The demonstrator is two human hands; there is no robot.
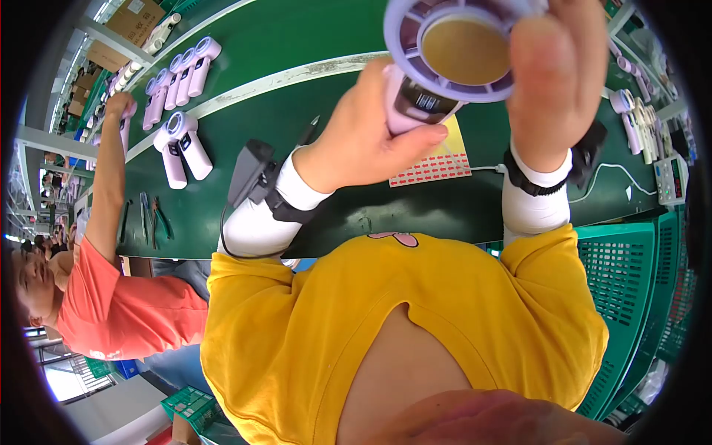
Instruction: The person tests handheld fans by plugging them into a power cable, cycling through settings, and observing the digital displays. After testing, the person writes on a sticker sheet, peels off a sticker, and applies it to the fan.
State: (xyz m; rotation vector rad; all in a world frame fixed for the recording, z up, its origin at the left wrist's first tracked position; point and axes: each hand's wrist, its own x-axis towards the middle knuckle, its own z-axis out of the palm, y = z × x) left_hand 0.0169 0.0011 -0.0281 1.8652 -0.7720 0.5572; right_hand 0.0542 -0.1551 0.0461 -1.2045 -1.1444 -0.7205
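- The left hand (pixel 363 144) is wrapping its fingers and thumb around the handle of a lilac handheld fan (pixel 463 55), which it is holding above the green workbench (pixel 311 30), round head toward the camera.
- The right hand (pixel 552 81) is bending beside the head, its thumb overlapping the rim in this view; whether it is pinching the rim or merely brushing it, I cannot tell.
- If the left grip is loosening, the fan could be dropping onto the arrow-patterned yellow sheet (pixel 434 169) below.
- Hard thumb pressure could be marking the lilac rim or twisting the head against the handle.
- A white cable (pixel 486 169) is passing out of sight behind the right wrist; a sideways sweep could be snagging it and dragging the sheet, if the two are joined.
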